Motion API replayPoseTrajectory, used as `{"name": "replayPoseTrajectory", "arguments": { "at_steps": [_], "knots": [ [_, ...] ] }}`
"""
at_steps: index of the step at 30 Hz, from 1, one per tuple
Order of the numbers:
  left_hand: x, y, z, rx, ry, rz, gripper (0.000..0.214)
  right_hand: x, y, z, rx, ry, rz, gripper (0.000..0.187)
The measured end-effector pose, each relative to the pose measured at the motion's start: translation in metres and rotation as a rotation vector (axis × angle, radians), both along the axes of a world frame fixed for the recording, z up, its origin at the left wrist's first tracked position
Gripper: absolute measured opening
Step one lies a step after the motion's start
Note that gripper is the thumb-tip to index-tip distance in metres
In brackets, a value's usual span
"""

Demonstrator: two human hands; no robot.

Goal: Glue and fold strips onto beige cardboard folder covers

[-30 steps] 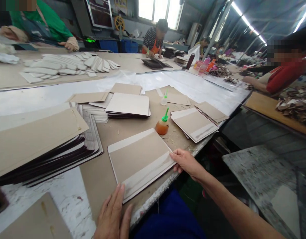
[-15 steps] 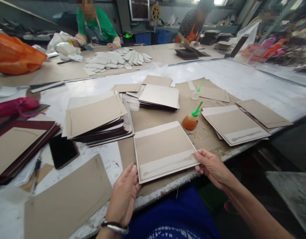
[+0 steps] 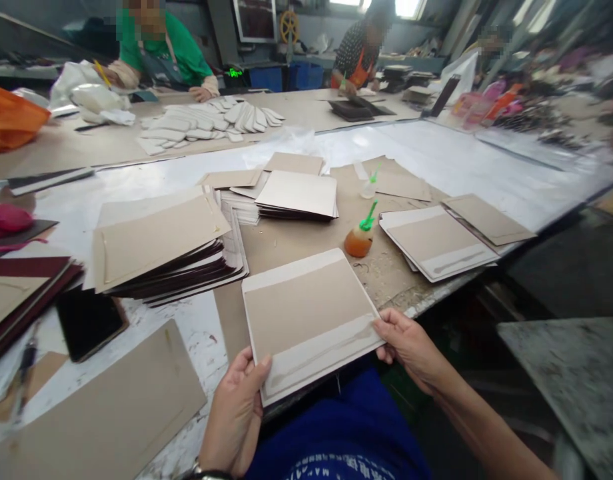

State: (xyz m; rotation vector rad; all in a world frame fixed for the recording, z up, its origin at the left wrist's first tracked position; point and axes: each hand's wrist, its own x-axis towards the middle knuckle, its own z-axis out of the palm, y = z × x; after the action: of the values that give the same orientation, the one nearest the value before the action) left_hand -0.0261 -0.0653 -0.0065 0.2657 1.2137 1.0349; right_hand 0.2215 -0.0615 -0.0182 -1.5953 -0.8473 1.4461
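Observation:
Between my hands is a flat beige panel (image 3: 306,307) with pale strips along two edges and a wet-looking streak on the nearer strip. My left hand (image 3: 239,407) grips its near left corner, thumb on top. At the right edge my right hand (image 3: 404,340) pinches the near corner, fingers underneath. The panel's near side juts past the table edge. Just beyond it stands a squat bottle (image 3: 359,240) of orange-brown liquid with a green nozzle. A similar panel (image 3: 439,241) lies to the right.
Left are a stack of panels (image 3: 161,240), a black phone (image 3: 89,323) and a large beige board (image 3: 101,400). Farther back sit another stack (image 3: 297,193) and a small clear bottle (image 3: 369,189). Two people work across the table, near a pile of pale pieces (image 3: 206,123).
The panel has come toward me, its near edge now past the table edge. My left hand has closed over its corner, thumb on top. The camera view has shifted right.

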Motion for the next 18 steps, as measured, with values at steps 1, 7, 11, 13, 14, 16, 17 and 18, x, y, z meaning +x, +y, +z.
{"name": "replayPoseTrajectory", "arguments": {
  "at_steps": [1,7,11,13,14,16,17,18],
  "knots": [
    [-0.0003,-0.001,-0.0013,-0.008,0.019,-0.001,0.047,-0.0008,-0.0003,0.0,0.008,0.002,0.001,0.038],
    [0.0006,-0.0045,-0.0055,-0.015,0.124,-0.016,0.033,-0.0037,-0.0024,-0.0022,0.029,-0.012,-0.001,0.035],
    [0.003,-0.004,-0.0052,-0.045,0.146,-0.023,0.03,-0.0023,-0.0053,-0.0051,0.022,-0.012,-0.005,0.037],
    [0.0038,-0.0031,-0.0054,-0.061,0.152,-0.009,0.03,-0.0015,-0.0063,-0.0065,0.025,0.018,-0.004,0.038],
    [0.0038,-0.0026,-0.0056,-0.065,0.15,-0.001,0.031,-0.0012,-0.0066,-0.007,0.023,0.039,-0.007,0.039],
    [0.003,-0.0016,-0.0068,-0.076,0.135,0.004,0.035,-0.0011,-0.007,-0.0078,0.003,0.079,-0.018,0.039],
    [0.002,-0.0013,-0.0078,-0.085,0.124,-0.001,0.037,-0.0012,-0.0071,-0.0079,-0.009,0.093,-0.029,0.04],
    [0.0007,-0.0011,-0.0094,-0.091,0.114,-0.007,0.04,-0.0015,-0.0072,-0.0079,-0.018,0.108,-0.039,0.039]
  ]
}}
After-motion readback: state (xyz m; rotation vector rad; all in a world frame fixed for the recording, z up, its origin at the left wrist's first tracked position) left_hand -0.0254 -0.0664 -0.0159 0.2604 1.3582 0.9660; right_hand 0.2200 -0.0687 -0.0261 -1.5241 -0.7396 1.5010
